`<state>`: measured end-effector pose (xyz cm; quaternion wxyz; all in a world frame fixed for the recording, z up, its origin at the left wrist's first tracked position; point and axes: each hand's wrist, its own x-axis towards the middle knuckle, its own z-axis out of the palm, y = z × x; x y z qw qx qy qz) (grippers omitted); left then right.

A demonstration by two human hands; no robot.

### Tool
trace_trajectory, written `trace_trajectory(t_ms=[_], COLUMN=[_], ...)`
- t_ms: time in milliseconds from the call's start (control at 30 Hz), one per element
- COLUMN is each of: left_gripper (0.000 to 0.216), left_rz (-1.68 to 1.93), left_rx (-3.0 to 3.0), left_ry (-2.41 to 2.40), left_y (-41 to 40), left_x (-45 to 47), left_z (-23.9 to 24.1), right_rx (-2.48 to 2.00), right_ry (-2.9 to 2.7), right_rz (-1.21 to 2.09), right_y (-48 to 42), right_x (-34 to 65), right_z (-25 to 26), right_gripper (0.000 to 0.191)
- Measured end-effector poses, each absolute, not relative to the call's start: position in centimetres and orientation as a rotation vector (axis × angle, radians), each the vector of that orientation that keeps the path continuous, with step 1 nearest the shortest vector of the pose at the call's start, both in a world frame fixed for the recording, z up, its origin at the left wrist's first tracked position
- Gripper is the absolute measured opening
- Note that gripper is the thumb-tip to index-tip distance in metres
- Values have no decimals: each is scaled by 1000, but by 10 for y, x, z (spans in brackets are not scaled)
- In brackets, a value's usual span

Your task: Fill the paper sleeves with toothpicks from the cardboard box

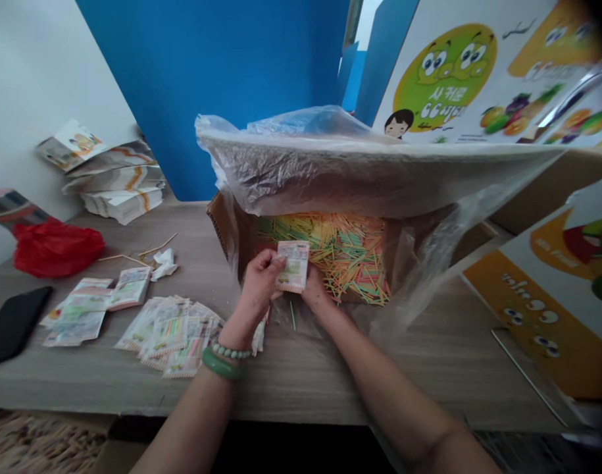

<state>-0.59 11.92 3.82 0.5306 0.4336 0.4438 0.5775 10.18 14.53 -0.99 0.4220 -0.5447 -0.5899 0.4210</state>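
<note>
Near the table's (301,395) front edge, packets (170,332) are spread. By the box's (218,227) edge, a small packet (293,266) is pinched by fingers of the left hand (260,280); whether the right hand's (316,289) fingers clamp cannot be told. Behind, colored sticks (352,257) are piled.

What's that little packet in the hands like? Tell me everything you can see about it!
The little packet is flat and rectangular, and looks like thin plastic or paper. It is pale, with reddish edging along the bottom, small blurry print and a greenish patch in the middle. It's nearly straight, front facing the camera, before the coloured sticks. The left hand grips its left side, thumb in front; the right hand, partly hidden, is at its lower right. I can't tell what's inside.
</note>
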Motion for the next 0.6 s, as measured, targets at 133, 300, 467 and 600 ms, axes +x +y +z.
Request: trace_trajectory(t_ms=[133, 300, 467, 600], left_gripper=[30, 33, 30, 23], left_rz=[1430, 1447, 1504, 1464], left_rx=[874, 848, 918, 935], left_ry=[1149, 1232, 1252, 1176], left_y=[115, 109, 105, 96], left_x=[-17, -25, -28, -27], left_z=[38, 30, 30, 34], right_rx=[-1180, -1158, -977, -1017], right_ry=[-1558, -1268, -1332, -1422], right_rz=[1057, 1121, 1360, 1372], right_y=[142, 145, 134, 127], right_x=[112, 129, 131, 121], right_z=[-17, -12, 12, 13], right_gripper=[20, 25, 29, 30])
